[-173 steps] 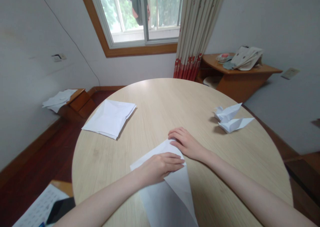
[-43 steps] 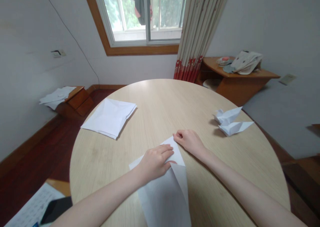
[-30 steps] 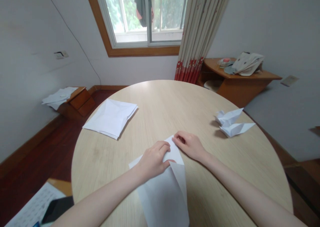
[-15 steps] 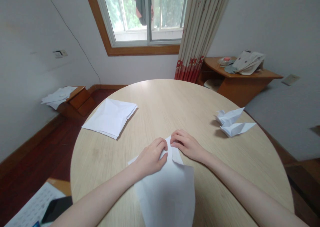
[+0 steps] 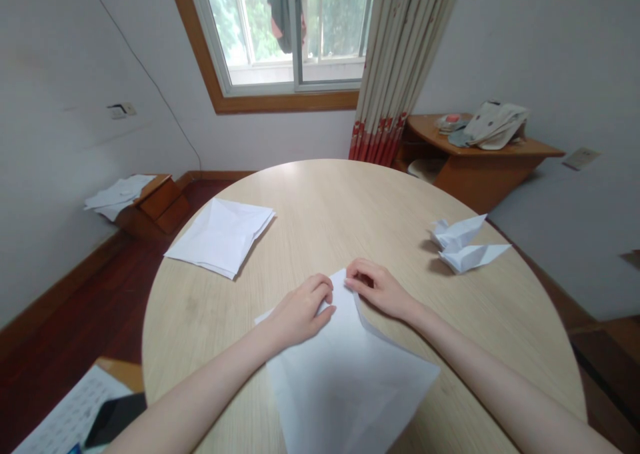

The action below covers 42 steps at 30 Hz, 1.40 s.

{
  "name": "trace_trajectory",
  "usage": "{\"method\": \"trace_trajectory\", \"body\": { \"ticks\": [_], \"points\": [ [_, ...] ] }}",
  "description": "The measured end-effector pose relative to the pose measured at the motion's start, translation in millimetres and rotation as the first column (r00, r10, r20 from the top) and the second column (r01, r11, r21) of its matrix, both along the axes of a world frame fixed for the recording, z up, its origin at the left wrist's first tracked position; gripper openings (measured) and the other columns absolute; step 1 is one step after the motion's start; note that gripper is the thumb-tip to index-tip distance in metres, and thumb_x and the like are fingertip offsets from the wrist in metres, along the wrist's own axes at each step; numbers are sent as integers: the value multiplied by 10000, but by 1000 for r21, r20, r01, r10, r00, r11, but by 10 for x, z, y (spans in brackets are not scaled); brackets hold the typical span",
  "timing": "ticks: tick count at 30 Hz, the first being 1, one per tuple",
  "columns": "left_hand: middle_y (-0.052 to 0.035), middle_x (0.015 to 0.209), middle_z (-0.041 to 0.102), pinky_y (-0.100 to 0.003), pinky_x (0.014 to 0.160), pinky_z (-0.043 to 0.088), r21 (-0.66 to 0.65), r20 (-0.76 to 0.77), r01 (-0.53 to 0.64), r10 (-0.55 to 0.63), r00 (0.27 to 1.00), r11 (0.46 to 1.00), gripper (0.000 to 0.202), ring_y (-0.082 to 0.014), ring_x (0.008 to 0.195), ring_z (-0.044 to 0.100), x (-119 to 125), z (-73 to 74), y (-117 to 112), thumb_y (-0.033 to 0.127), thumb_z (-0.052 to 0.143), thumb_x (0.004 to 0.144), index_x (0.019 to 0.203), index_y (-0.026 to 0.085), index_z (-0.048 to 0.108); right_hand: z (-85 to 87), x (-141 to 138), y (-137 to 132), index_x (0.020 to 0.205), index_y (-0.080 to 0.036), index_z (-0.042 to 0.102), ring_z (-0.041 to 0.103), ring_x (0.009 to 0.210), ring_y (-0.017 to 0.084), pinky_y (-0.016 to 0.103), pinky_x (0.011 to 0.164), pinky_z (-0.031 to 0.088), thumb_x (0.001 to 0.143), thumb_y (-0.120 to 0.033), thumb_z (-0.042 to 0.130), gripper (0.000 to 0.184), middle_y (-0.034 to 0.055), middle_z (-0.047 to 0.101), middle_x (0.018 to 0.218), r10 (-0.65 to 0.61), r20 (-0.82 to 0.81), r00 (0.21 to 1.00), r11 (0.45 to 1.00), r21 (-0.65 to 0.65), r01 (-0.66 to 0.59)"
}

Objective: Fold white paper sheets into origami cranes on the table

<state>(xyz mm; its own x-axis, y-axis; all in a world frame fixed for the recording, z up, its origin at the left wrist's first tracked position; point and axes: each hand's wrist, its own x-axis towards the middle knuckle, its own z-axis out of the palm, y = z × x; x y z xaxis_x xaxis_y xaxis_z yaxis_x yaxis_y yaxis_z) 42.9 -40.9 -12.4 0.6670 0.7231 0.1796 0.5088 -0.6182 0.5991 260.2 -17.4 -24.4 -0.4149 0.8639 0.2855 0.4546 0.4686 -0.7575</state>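
A white sheet of paper (image 5: 345, 374) lies unfolded on the round wooden table (image 5: 350, 207), one corner pointing away from me. My left hand (image 5: 300, 307) rests on the sheet's far left part, fingers curled and pinching near the top corner. My right hand (image 5: 375, 287) pinches that same far corner from the right, fingers bent. The sheet's right flap spreads flat under my right forearm.
A stack of white sheets (image 5: 220, 234) lies at the table's left. Two folded paper shapes (image 5: 463, 244) sit at the right. A wooden side table (image 5: 480, 151) with papers stands behind; a low wooden drawer (image 5: 155, 201) stands on the floor at the left.
The folded right flap of the sheet has opened out to the right and now lies flat. Both hands have stayed at the far corner.
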Motion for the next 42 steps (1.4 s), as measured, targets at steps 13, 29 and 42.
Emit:
{"method": "trace_trajectory", "body": {
  "ticks": [13,29,42],
  "points": [
    [-84,1143,547,-358,889,483,-17,-43,57,-57,997,998,319,-231,1044,565,-74,-12,77,403,724,773,903,190,525,-28,68,42,835,-207,639,576,909,196,378,845,450,843,-171,569,78,43,653,887,37,98,994,995,94,-46],
    [-79,1057,605,-394,866,435,285,-157,9,37,987,958,114,-244,1002,542,-78,60,51,267,600,888,946,175,566,-44,32,-15,1243,-230,603,556,1197,229,492,1017,424,924,-176,459,354,76,627,1263,-20,445,895,939,316,-136],
    [-94,1289,576,-427,984,412,309,-270,133,-47,962,942,309,-238,1159,548,-17,36,-55,337,467,966,1234,196,531,-125,40,16,1152,-94,651,597,1105,292,448,861,517,934,-205,407,345,163,660,1184,-412,536,737,861,493,123]
  ]
}}
